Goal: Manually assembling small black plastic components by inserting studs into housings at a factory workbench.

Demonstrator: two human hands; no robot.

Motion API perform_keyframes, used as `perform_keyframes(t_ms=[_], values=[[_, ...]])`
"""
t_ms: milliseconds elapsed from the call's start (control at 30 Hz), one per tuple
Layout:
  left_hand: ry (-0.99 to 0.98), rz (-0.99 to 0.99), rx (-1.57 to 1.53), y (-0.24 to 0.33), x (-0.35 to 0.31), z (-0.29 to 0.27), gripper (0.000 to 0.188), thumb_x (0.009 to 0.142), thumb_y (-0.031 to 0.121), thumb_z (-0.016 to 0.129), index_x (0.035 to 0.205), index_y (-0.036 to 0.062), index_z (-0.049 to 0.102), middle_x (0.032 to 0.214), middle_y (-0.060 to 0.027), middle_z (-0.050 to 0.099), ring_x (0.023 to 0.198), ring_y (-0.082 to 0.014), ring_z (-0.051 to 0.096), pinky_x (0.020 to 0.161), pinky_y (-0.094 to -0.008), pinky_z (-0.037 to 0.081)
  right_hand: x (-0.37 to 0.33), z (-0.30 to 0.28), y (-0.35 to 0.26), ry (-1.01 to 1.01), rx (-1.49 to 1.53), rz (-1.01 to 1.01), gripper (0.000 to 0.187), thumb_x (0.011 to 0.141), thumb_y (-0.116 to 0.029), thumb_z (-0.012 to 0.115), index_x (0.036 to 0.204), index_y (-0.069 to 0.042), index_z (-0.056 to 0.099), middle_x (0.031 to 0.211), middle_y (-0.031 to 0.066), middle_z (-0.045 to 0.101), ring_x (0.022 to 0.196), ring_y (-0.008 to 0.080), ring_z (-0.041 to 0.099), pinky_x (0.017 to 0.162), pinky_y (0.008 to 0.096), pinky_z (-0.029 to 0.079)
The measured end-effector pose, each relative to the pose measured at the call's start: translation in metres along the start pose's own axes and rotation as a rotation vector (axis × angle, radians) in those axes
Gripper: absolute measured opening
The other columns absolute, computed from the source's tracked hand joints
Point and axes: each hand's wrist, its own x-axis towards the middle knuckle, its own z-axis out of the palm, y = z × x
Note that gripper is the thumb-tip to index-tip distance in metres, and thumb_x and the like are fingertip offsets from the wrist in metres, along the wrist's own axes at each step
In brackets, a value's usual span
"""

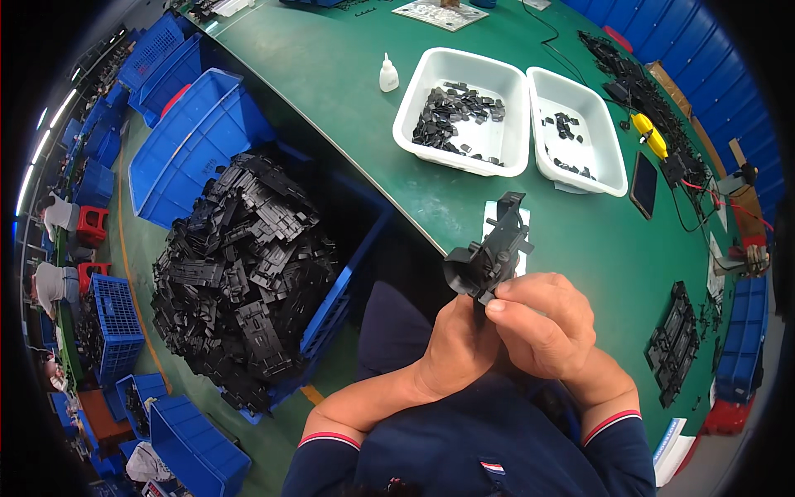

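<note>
My left hand (460, 340) is closed round the lower end of a black moulded plastic part (499, 248), which is tilted up over the table's near edge. Thumb and forefinger of my right hand (546, 323) pinch at the near end of the same part. Whether a separate small piece sits between those fingertips cannot be made out. Behind the part lies a white sheet or card (522, 217), partly covered by it. Farther off stand two white plastic trays, the left tray (403, 124) and the right tray (617, 157), holding small black pieces (443, 116).
A white squeeze bottle (388, 74) stands left of the trays. To the right lie a phone (643, 185), a yellow tool (648, 135), cables and black plastic frames (672, 344). On my left, a blue crate (331, 306) is heaped with black plastic parts (248, 273).
</note>
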Motion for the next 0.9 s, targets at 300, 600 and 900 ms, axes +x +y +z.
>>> perform_keyframes(t_ms=[300, 600, 900], values=[[0.023, 0.106, 0.089, 0.001, 0.004, 0.003, 0.024, 0.083, -0.008, 0.052, 0.106, -0.0039, 0.053, 0.086, -0.0186, 0.063, 0.076, -0.0346, 0.064, 0.066, -0.0366, 0.051, 0.002, 0.001, -0.001, 0.027, 0.002, -0.016, 0.034, 0.061, 0.001, 0.070, 0.095, 0.001, 0.067, 0.084, 0.0117, 0.063, 0.063, 0.0206, 0.061, 0.052, 0.0270, 0.049], [0.010, 0.016, 0.029, -0.002, -0.002, 0.002, 0.026, 0.081, -0.009, 0.053, 0.107, -0.0027, 0.052, 0.089, -0.0178, 0.062, 0.079, -0.0341, 0.063, 0.068, -0.0372, 0.050, 0.001, 0.000, -0.001, -0.014, -0.025, -0.041, 0.032, 0.063, 0.000, 0.069, 0.095, 0.003, 0.066, 0.084, 0.0136, 0.062, 0.063, 0.0226, 0.061, 0.054, 0.0291, 0.051], [0.005, 0.128, 0.252, 0.003, 0.000, 0.001, 0.030, 0.079, -0.011, 0.053, 0.108, -0.0023, 0.052, 0.089, -0.0177, 0.062, 0.079, -0.0351, 0.063, 0.067, -0.0372, 0.051, -0.001, 0.003, 0.004, -0.001, -0.024, -0.087, 0.030, 0.064, 0.000, 0.066, 0.094, 0.005, 0.065, 0.085, 0.0150, 0.062, 0.063, 0.0235, 0.061, 0.054, 0.0298, 0.052]])
